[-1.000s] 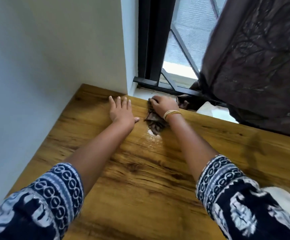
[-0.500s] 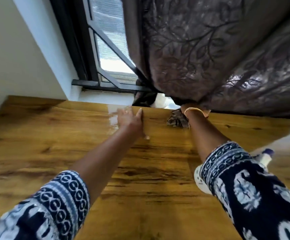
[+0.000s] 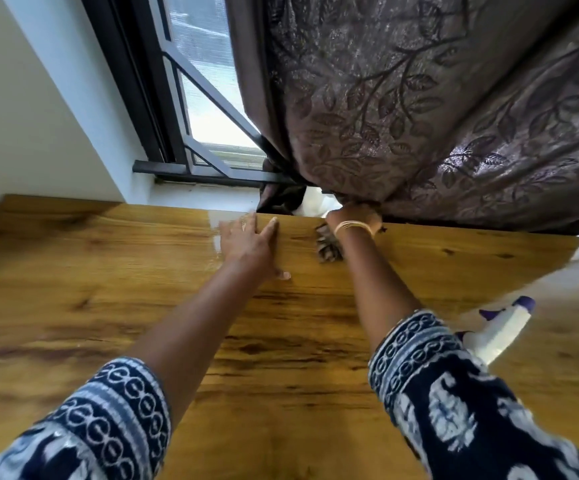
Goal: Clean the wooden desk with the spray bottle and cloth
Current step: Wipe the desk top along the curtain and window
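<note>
The person is bracing the left hand (image 3: 250,245) flat, grip released, on the table (image 3: 90,271) to reach its far edge. The right hand (image 3: 355,216) is pressing the cloth (image 3: 328,245) there (grip hidden under the curtain (image 3: 419,116), so its state cannot be told). The spray bottle (image 3: 499,332) is waiting by the right sleeve.

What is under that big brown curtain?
The right hand reaches under the curtain at the wooden desk's back edge, with the cloth trailing below its wrist. Its fingers are covered, so their grip is unseen.

Left hand (image 3: 250,245) lies flat on the tabletop (image 3: 108,289); right hand (image 3: 357,216) presses the cloth (image 3: 328,245) at the far edge under the curtain (image 3: 419,116).
</note>
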Action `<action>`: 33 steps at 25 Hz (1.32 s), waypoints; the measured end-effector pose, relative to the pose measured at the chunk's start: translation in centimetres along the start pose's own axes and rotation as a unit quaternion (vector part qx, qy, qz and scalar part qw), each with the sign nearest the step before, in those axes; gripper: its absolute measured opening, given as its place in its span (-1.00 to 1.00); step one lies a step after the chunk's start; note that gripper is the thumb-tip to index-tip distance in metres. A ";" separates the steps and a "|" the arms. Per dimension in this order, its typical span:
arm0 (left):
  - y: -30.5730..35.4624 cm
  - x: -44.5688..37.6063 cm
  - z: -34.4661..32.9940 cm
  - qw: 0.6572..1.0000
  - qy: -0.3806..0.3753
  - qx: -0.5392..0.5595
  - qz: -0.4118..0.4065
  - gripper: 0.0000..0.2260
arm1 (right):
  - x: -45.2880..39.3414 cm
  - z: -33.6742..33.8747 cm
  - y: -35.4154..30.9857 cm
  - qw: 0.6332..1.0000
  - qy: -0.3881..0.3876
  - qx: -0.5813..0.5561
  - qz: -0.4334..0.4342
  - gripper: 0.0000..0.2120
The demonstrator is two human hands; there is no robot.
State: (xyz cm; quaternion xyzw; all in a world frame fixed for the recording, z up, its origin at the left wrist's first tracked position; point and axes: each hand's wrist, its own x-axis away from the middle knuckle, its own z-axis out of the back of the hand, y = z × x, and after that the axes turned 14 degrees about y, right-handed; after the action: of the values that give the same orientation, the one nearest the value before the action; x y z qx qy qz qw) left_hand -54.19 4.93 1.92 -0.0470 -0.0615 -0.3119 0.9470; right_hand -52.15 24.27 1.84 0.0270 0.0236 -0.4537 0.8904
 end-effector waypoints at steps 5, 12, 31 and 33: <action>-6.2 1.3 1.6 0.996 -0.010 0.088 0.030 -0.26 | 6.3 -0.7 -8.8 0.967 0.036 -0.134 0.213 -0.69; -18.9 6.3 -1.1 0.977 -0.060 0.060 0.197 0.26 | 12.1 -1.1 -19.7 0.895 0.045 -0.175 0.407 -0.63; -18.3 18.5 -4.9 0.914 0.180 0.278 0.232 -0.58 | 25.9 -1.6 -10.0 0.815 -0.059 -0.340 0.465 -0.44; -17.9 22.9 -6.0 0.919 0.192 0.251 0.237 -0.59 | 28.8 -1.4 -8.8 0.799 -0.062 -0.346 0.488 -0.44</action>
State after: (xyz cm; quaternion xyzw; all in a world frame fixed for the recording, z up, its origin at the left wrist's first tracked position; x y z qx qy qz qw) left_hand -46.07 -23.54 0.25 0.2399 0.0582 -0.0559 0.9674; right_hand -42.36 -3.97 -1.70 -0.3035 0.1076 0.0788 0.9435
